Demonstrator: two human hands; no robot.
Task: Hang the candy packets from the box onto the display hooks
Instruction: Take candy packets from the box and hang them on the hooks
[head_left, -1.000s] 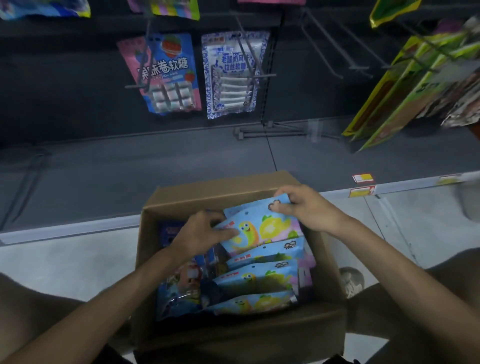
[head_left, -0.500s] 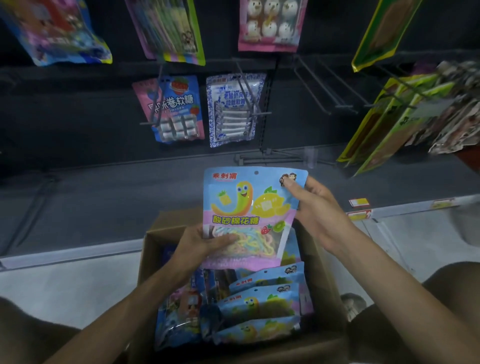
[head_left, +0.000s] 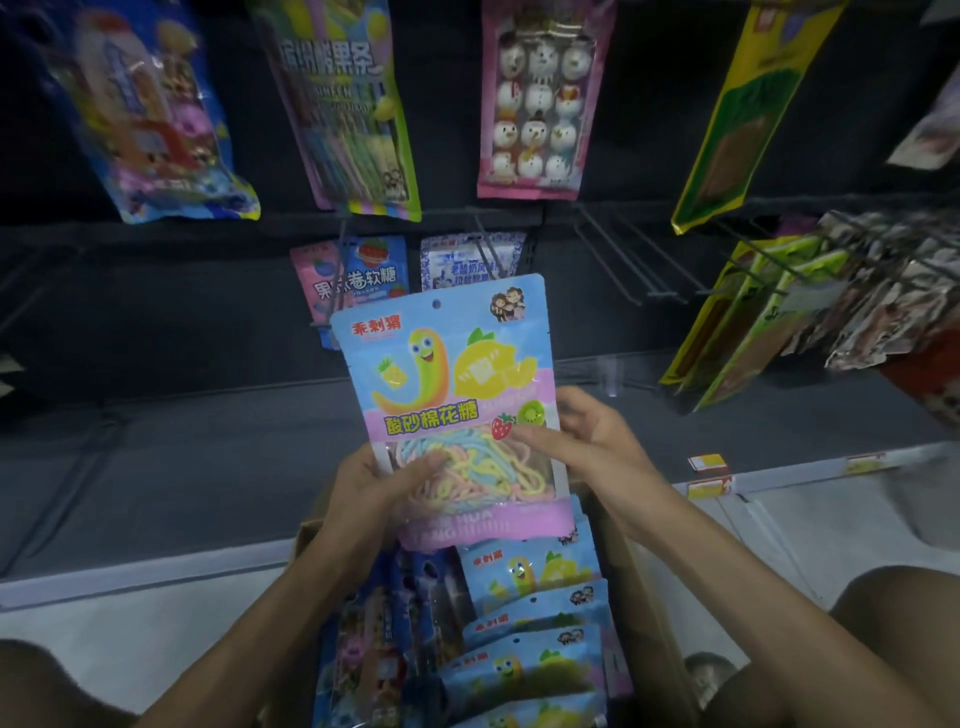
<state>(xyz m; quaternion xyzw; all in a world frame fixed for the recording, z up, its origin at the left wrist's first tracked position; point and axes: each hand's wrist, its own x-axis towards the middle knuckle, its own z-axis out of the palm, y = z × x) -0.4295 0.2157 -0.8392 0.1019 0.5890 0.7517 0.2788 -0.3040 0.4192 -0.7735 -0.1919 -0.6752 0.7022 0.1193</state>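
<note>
I hold a blue and pink candy packet (head_left: 447, 384) upright in front of me, above the cardboard box (head_left: 660, 623). My left hand (head_left: 374, 488) grips its lower left edge, thumb over the clear window. My right hand (head_left: 582, 441) pinches the lower right edge. The packet's hang hole is at its top centre. More packets of the same kind (head_left: 524, 623) stand stacked in the box below. Empty display hooks (head_left: 623, 260) stick out from the dark back panel to the upper right of the packet.
Other candy bags hang above: a blue one (head_left: 156, 114), a striped one (head_left: 348, 109), a pink snowman one (head_left: 540, 98). Two packets (head_left: 358, 275) hang behind the held one. Green and yellow bags (head_left: 753, 312) crowd the right. A dark shelf (head_left: 182, 467) lies below.
The packet came out of the box and rose up in front of the hooks. My right hand slid from its top corner down to its lower right edge.
</note>
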